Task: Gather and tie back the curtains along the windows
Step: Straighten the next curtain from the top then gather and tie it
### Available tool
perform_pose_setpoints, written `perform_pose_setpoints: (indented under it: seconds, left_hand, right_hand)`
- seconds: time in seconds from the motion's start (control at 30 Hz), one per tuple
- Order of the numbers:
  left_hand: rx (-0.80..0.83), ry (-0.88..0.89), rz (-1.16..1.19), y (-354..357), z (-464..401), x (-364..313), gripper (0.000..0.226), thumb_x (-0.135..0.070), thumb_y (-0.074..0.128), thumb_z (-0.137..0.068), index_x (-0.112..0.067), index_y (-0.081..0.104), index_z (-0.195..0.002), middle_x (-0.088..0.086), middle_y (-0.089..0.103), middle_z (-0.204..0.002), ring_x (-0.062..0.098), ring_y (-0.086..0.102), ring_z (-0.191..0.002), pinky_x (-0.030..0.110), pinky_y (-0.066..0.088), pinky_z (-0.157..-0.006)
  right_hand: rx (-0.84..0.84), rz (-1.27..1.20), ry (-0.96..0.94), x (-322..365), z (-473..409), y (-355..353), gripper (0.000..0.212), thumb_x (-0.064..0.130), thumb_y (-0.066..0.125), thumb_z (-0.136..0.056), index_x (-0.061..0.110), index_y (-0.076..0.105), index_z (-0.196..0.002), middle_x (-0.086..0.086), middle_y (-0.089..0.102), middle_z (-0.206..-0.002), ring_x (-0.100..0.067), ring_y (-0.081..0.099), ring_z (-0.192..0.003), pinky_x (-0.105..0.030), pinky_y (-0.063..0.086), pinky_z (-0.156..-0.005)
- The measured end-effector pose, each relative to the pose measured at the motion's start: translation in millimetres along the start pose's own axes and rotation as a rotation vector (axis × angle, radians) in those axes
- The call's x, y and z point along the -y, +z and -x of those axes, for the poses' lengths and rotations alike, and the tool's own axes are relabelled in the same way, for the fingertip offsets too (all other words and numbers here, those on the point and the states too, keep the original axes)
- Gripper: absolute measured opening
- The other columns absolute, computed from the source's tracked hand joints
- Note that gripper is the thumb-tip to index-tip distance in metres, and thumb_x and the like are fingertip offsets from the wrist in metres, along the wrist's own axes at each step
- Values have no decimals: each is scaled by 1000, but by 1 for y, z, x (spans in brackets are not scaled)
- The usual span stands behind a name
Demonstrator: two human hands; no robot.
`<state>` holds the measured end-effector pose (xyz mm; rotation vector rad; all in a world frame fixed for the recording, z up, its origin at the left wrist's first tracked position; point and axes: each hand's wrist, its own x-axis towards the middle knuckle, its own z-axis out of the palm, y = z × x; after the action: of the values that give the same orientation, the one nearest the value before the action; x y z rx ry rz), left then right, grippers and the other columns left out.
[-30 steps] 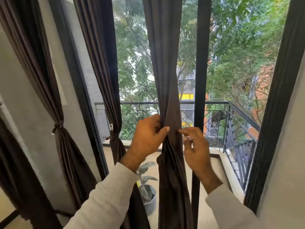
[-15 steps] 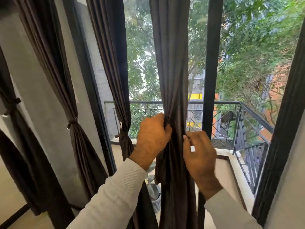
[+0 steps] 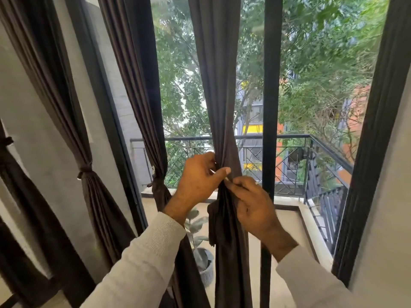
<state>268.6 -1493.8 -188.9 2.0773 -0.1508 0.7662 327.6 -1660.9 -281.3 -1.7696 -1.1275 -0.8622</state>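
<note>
**No readable text**

We find no lettering, label, brand, number or sign that we can read anywhere in the head view. We see only a plain yellow band on the building (image 3: pixel 252 130) beyond the balcony railing (image 3: pixel 289 137), and it shows no legible characters.

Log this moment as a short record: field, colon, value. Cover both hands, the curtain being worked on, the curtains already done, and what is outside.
left hand: grips the gathered curtain, thumb across the front
right hand: pinches the fabric just below the left thumb
centre curtain: dark, bunched at the hands, not yet tied
tied curtains: one at, one at, knotted at mid height
outside: balcony railing, potted plant, trees
</note>
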Motion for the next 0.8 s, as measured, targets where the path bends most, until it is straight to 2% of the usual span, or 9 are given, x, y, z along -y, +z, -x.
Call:
perform_pose_setpoints:
  seconds: [0.1, 0.2, 0.27, 0.33, 0.4, 0.47, 0.53, 0.67, 0.8]
  left_hand:
    - [16, -13, 114, -2, -1, 2, 13, -15, 77, -89, -17, 75, -102, 6, 83, -90, 30, 81, -81, 54, 67, -70]
    - [67, -43, 192, -2, 1, 0, 20, 0, 75, -96, -17, 75, -106, 10, 83, -96, 30, 82, -85, 48, 68, -69]
    - [89, -36, 152, -5, 0, 0, 13, -8, 77, -97, -14, 76, -109, 10, 83, -93, 31, 81, -83, 52, 67, -69]
    - [53, 38, -74, -8, -3, 3, 21, -32, 74, -95, -14, 78, -106, 4, 81, -86, 27, 79, -76, 50, 66, -69]
    - [-22, 95, -397, -9, -4, 5, 33, -46, 64, -92, -15, 73, -92, 0, 74, -77, 23, 72, -70, 46, 62, -68]
    - [-65, 123, -615, -8, -6, 4, 34, -45, 62, -96, -14, 63, -82, 5, 68, -72, 30, 66, -70, 46, 59, -67]
    - [-66, 133, -695, -2, -9, 1, 31, -40, 63, -100, -14, 62, -83, 9, 67, -75, 34, 65, -73, 45, 57, -69]
    - [-18, 84, -567, 7, -17, 6, 32, -34, 61, -97, -21, 49, -70, 4, 61, -67, 28, 61, -62, 44, 56, -62]
    - [102, -65, -102, 4, -17, 17, 50, -56, 58, -94, -8, 65, -85, 18, 72, -75, 34, 75, -63, 57, 63, -57]
  right_hand:
    - [-174, -157, 253, -10, -8, -5, 35, -5, 53, -98, 14, 75, -117, 2, 68, -117, -9, 65, -113, -28, 55, -97]
    - [-112, -324, 649, -24, -22, -5, 37, 14, 63, -105, 24, 60, -140, 7, 64, -134, -9, 62, -122, -31, 53, -101]
    - [-66, -375, 728, -30, -27, -4, 37, 24, 68, -102, 24, 63, -139, 7, 69, -129, -8, 65, -116, -32, 55, -99]
    - [-170, -228, 663, -25, -25, -6, 21, 24, 75, -98, 22, 73, -118, 7, 74, -111, -6, 70, -102, -28, 59, -90]
    - [-306, -117, 565, -14, -18, -8, 10, 19, 79, -94, 24, 74, -101, 8, 71, -97, -4, 69, -90, -20, 57, -79]
    - [-332, -59, 415, -1, -9, -5, 10, 14, 78, -93, 20, 72, -96, 8, 67, -93, -2, 65, -88, -13, 52, -76]
    - [-284, -40, 265, 14, -2, 4, 8, 7, 72, -96, 13, 69, -100, 4, 65, -98, -4, 63, -91, -13, 49, -80]
    - [-221, 13, 170, 24, 9, 19, 22, 0, 61, -97, 8, 71, -115, -2, 67, -108, -15, 65, -95, -21, 52, -86]
    - [-112, 74, 113, 15, 15, 19, 40, 6, 52, -98, 11, 71, -133, -2, 64, -123, -22, 66, -105, -33, 57, -92]
